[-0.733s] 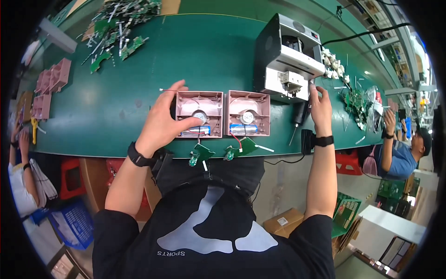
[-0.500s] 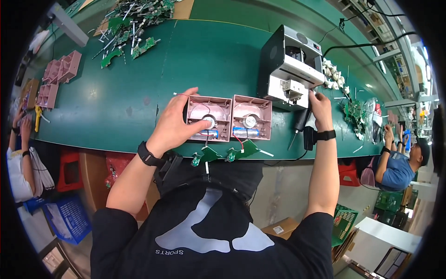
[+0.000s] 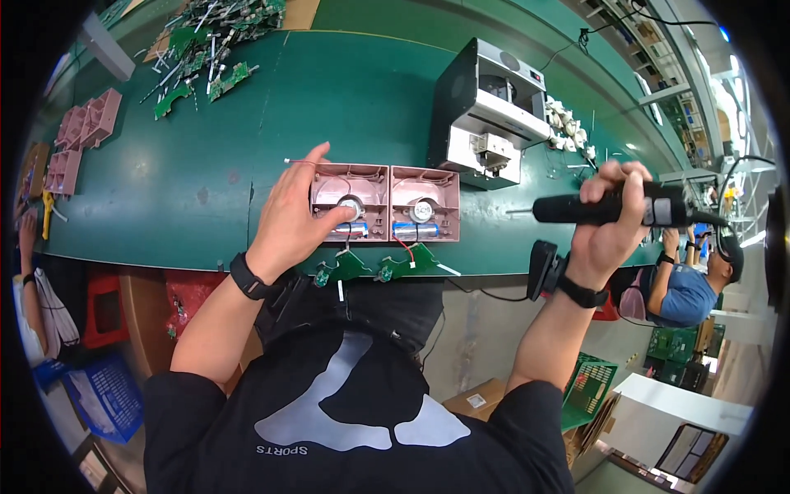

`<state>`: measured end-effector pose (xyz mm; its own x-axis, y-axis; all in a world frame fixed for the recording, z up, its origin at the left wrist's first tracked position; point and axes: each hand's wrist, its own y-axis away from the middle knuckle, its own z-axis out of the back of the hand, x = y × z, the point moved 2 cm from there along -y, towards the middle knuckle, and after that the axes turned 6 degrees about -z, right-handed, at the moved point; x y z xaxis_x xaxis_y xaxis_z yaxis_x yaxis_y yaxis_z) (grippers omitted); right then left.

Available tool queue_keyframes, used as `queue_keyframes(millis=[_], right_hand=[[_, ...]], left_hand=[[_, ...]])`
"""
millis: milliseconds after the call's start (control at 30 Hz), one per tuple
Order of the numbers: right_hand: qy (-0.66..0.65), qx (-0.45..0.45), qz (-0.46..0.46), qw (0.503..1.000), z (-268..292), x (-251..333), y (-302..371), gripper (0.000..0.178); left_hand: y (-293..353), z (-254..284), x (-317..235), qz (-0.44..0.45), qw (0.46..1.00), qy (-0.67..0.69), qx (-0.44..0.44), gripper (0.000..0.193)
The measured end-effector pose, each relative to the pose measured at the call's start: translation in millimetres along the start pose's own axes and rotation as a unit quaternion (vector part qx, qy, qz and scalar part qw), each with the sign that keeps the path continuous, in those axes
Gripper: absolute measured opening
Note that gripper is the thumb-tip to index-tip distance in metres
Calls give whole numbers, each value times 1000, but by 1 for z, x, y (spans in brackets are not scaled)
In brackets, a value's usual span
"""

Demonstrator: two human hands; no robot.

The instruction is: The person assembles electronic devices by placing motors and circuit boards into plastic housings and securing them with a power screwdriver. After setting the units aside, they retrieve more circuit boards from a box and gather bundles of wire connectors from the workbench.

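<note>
Two pink plastic housings, the left one (image 3: 374, 185) and the right one (image 3: 448, 185), sit side by side at the bench's front. Each contains a round silver part (image 3: 422, 212) and a blue cylindrical battery (image 3: 415, 231). Green circuit boards (image 3: 418, 262) hang by wires at their near side. My left hand (image 3: 288, 218) grips the left housing, fingers along its left wall and thumb over its round part. Held up at the right, a black electric screwdriver (image 3: 568, 209) lies nearly level in my closed right hand (image 3: 617, 216), its thin bit pointing left.
A screw feeder (image 3: 485, 107) stands behind and right of the housings. Scrap circuit boards (image 3: 214, 49) are heaped at the far left, near more pink housings (image 3: 86, 123). White parts (image 3: 568, 128) lie beyond the feeder. A co-worker (image 3: 687, 288) sits at the right.
My right hand has lifted the screwdriver from beside the feeder and swung it right, turning it nearly level. My left hand stays on the left housing. The whole view has shifted slightly.
</note>
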<state>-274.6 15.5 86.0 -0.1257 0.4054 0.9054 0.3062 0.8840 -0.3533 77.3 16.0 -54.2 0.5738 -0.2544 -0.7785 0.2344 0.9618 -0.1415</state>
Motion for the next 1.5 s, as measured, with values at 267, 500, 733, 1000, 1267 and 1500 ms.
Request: queue_keyframes(millis=[267,500,733,1000,1267,1500], right_hand=[[61,10,84,995,-48,-2,-42,19],[29,1,15,999,-49,-21,-40,18],[-77,98,-39,991,-72,0,32,17],[0,75,-1,997,-74,-37,44,18],[14,70,-10,997,-76,-50,45,18],[36,80,-3,996,-80,-58,51,16]], left_hand=[[-4,0,6,-25,998,53,14,88],[-4,0,10,-22,998,60,2,85],[-4,2,10,-30,998,47,13,83],[-6,0,9,-34,999,38,5,80],[-4,2,9,-10,998,62,7,77],[-5,2,8,-8,998,67,9,75]])
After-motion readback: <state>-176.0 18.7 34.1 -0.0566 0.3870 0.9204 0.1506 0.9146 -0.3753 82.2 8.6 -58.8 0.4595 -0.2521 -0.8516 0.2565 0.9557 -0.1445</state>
